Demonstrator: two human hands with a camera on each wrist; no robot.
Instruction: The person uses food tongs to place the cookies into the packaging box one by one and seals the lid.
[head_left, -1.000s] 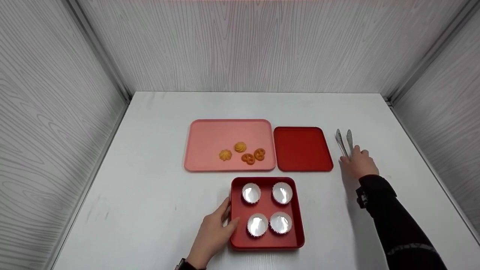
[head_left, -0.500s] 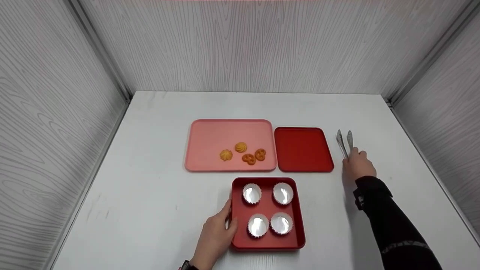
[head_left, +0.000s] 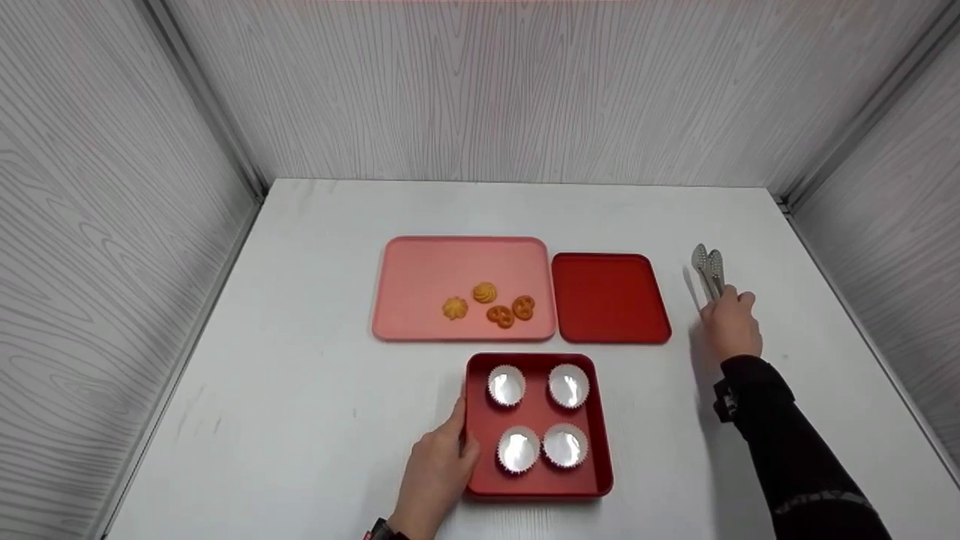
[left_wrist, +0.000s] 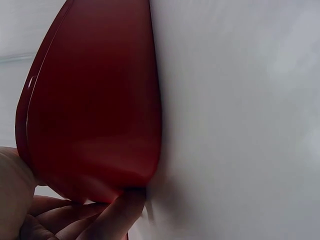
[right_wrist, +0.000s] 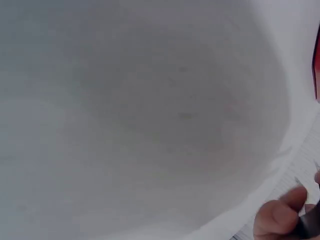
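Observation:
My left hand (head_left: 439, 469) holds the left wall of a deep red baking pan (head_left: 529, 486), thumb over the rim and fingers along the outside. In the left wrist view the fingers reach round the pan's base edge (left_wrist: 95, 110). Inside the pan stand several white fluted cupcake liners (head_left: 564, 445) in two rows. At the right, my right hand (head_left: 731, 324) grips metal serving tongs (head_left: 711, 274), their two perforated heads pointing away and nearly together. A shadow lies apart to the left of the tongs. In the right wrist view only part of this hand (right_wrist: 280, 217) shows, at the lower right corner.
A pink tray (head_left: 427, 262) behind the pan bears two swirled cookies (head_left: 484, 292) and two small pretzels (head_left: 523, 307). Beside it lies a flat red tray (head_left: 609, 296). Grey wood-grain panels (head_left: 517, 97) border the white table (head_left: 285, 360) at the back and both sides.
The tongs have risen off the table in my right hand, and their heads have drawn closer together. My left hand stays on the pan.

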